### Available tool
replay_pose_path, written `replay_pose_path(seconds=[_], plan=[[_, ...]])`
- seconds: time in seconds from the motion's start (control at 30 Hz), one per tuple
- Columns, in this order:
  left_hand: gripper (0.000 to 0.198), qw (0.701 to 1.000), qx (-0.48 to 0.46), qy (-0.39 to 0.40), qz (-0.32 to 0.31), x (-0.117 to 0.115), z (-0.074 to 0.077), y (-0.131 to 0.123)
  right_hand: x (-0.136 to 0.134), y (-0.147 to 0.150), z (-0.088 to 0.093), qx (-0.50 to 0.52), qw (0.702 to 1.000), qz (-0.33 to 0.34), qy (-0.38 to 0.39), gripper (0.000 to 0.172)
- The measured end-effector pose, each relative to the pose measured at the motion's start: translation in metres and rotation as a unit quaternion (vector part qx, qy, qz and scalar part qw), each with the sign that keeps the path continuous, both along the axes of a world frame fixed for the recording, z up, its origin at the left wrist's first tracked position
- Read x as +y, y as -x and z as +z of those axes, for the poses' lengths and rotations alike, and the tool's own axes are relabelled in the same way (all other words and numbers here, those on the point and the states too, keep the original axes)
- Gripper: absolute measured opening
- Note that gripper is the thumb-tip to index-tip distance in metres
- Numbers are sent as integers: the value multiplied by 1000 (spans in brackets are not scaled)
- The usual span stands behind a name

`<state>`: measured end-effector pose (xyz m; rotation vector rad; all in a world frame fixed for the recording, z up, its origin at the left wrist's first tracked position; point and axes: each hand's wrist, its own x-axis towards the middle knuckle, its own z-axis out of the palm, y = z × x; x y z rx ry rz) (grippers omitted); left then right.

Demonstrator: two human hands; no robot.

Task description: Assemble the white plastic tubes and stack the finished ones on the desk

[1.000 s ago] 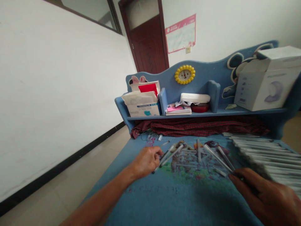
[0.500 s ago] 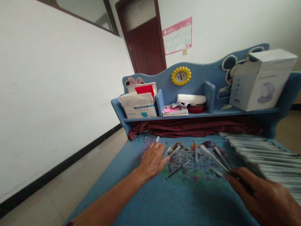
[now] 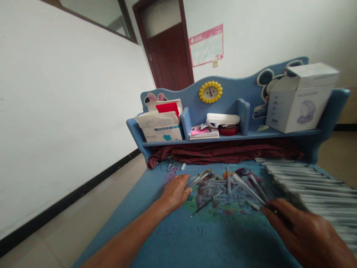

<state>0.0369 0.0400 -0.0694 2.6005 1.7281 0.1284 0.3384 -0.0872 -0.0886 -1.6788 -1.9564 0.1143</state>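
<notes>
My left hand lies low over the desk, thumb and fingers apart, beside a few clear pen barrels; whether its fingertips touch them I cannot tell. My right hand is closed, thumb against forefinger, on the near end of a translucent pen barrel slanting away to the left. Another pale barrel is close beside it. Between the hands lie a thin dark pen refill, an upright-pointing clear barrel and a short pale piece.
A large pile of pens covers the desk's right side. Across the back runs a blue shelf with a mask box, papers and a white carton. Red checked cloth is bunched beneath it.
My view has shifted slightly. My left hand has drawn a little left, away from the middle of the desk. My right hand keeps hold of the pen barrel.
</notes>
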Motion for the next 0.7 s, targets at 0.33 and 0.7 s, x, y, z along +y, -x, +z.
replay_pose_path(seconds=[0.33,0.7], plan=[[48,999,32,27,-8,18,13,-15,3,8,-4,2,1000,-3,-31,24],[29,997,72,14,-10,19,17,-44,3,18,5,10,999,-11,-44,20]])
